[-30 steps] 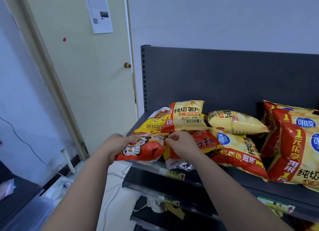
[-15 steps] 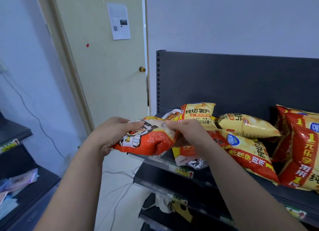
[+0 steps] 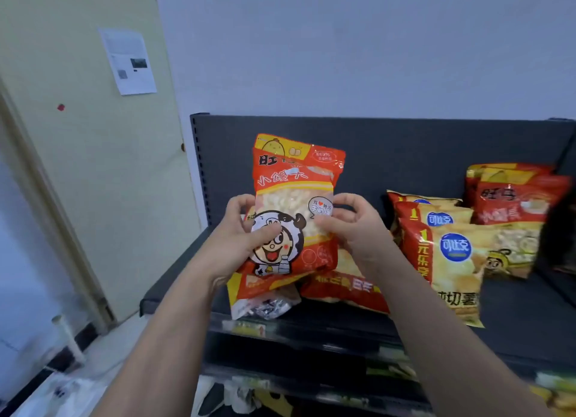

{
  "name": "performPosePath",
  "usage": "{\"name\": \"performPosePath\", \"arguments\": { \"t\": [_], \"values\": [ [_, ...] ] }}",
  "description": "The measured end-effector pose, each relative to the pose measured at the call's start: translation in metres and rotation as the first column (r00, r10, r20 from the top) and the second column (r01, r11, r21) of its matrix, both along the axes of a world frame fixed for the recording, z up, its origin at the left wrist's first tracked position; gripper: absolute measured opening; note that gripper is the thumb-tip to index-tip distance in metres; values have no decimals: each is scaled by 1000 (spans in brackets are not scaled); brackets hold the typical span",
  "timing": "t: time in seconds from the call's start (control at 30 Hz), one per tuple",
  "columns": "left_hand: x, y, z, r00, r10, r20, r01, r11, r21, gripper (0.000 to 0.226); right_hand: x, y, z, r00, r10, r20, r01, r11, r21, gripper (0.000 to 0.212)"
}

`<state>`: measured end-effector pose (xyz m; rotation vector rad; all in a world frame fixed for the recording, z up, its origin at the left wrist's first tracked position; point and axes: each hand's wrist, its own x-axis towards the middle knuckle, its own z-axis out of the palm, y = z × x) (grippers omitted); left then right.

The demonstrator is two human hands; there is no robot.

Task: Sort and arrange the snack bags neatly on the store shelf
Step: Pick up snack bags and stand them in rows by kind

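Note:
An orange-red snack bag with a cartoon cow face (image 3: 296,204) stands upright in the air above the left part of the dark shelf (image 3: 514,304). My left hand (image 3: 240,239) grips its left edge with the thumb across the cartoon. My right hand (image 3: 349,226) pinches its right edge. Under the held bag lie yellow-red snack bags (image 3: 339,285), partly hidden. To the right, yellow chip bags (image 3: 448,254) and another orange-red bag (image 3: 517,204) lean on the shelf.
The shelf's dark back panel (image 3: 405,148) rises behind the bags. Lower shelves with price tags (image 3: 311,354) sit below. A cream door (image 3: 93,167) with a taped paper stands at left; a white pipe and cables are on the floor.
Both hands lifted the cartoon bag off the pile and turned it from lying sideways to upright, facing me. The camera has moved closer and shifted right.

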<state>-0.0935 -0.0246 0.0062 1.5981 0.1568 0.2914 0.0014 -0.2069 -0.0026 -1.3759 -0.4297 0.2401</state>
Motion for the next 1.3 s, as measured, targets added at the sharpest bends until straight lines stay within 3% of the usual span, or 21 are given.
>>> {"name": "performPosePath", "arguments": {
  "t": [0.1, 0.2, 0.43, 0.6, 0.93, 1.07, 1.2, 1.3],
  "values": [
    [30, -48, 1, 997, -63, 41, 59, 994, 89, 55, 16, -51, 3, 997, -51, 52, 53, 998, -37, 44],
    [59, -107, 7, 989, -106, 107, 89, 985, 151, 40, 33, -106, 10, 977, -153, 149, 163, 985, -52, 36],
    [128, -249, 22, 950, -191, 248, 168, 980, 110, 21, 79, -240, 28, 929, -329, 170, 325, 944, 53, 35],
    [173, -330, -1, 960, -192, 203, 174, 979, 103, 22, 108, -315, 10, 882, -437, 175, 439, 898, 27, 32],
    [239, -408, -99, 994, -106, 0, 105, 984, 143, 34, 162, -374, -74, 834, -477, 279, 551, 747, -372, 20],
    [251, -410, -132, 997, -52, -60, 63, 976, 207, 44, 172, -376, -109, 883, -396, 251, 469, 760, -449, 34],
    [249, -411, -153, 993, -47, -108, 75, 960, 270, 63, 173, -383, -141, 950, -278, 142, 311, 823, -474, 75],
    [249, -412, -163, 993, -61, -104, 90, 950, 300, 74, 175, -386, -157, 942, -289, 169, 335, 816, -471, 78]
  ]
}}
